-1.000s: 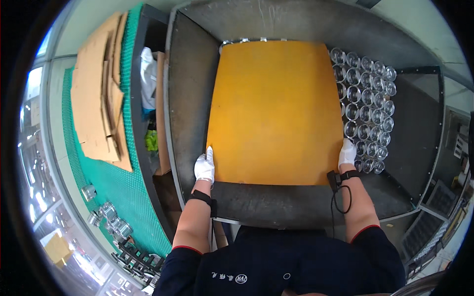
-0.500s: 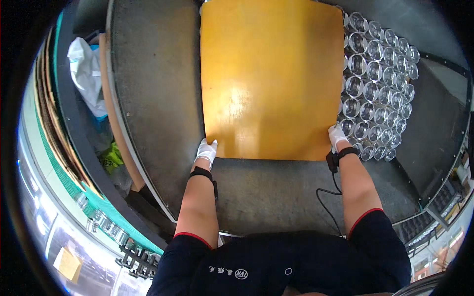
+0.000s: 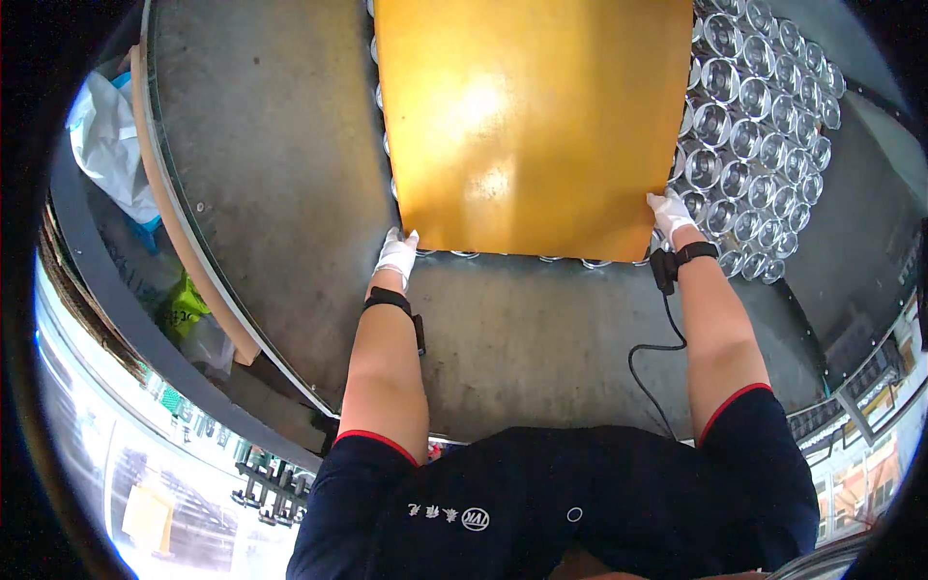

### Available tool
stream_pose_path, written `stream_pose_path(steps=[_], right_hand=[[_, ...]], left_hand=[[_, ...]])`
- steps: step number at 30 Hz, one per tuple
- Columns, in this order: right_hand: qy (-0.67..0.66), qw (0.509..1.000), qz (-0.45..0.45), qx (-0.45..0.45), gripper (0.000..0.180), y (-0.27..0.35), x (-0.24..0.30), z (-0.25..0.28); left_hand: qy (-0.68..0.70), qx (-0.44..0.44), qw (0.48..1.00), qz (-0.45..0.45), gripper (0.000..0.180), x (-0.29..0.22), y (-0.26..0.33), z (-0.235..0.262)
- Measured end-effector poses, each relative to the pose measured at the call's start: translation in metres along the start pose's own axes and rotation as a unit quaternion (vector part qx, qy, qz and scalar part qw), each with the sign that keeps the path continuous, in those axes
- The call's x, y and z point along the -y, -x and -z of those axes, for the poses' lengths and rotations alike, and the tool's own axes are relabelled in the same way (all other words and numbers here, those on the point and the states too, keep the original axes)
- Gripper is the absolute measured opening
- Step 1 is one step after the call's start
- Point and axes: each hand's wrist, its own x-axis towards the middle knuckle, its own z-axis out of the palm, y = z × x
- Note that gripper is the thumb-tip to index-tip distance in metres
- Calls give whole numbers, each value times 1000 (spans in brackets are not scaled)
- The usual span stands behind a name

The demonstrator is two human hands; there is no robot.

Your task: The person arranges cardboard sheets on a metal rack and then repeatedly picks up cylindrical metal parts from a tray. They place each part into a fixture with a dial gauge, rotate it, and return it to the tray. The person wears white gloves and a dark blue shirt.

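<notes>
I am gripping the near corners of a large yellow-orange sheet (image 3: 532, 116) – left hand (image 3: 397, 253) clamped on one, right hand (image 3: 669, 211) on the other – as it is lying over rows of shiny open-topped cans (image 3: 749, 145) on the grey table (image 3: 271, 174). Judging by the grip, I am positioning the sheet; next it needs squaring over the cans. A white plastic bag (image 3: 108, 145) is sitting far left.

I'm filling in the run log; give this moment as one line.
left hand: grips near-left corner of yellow sheet | right hand: grips near-right corner | sheet over shiny cans | on grey table
</notes>
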Motion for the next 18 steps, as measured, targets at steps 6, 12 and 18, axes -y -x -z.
stream_pose_path(steps=[6, 12, 18], right_hand=[[212, 976, 45, 18, 45, -29, -30, -3], [266, 960, 90, -10, 35, -29, -19, -14], [338, 928, 150, -53, 26, -2, -3, -21]], left_hand=[[471, 109, 852, 201, 52, 2, 11, -19], [657, 112, 720, 195, 54, -22, 23, -40], [662, 44, 732, 154, 57, -19, 24, -48]])
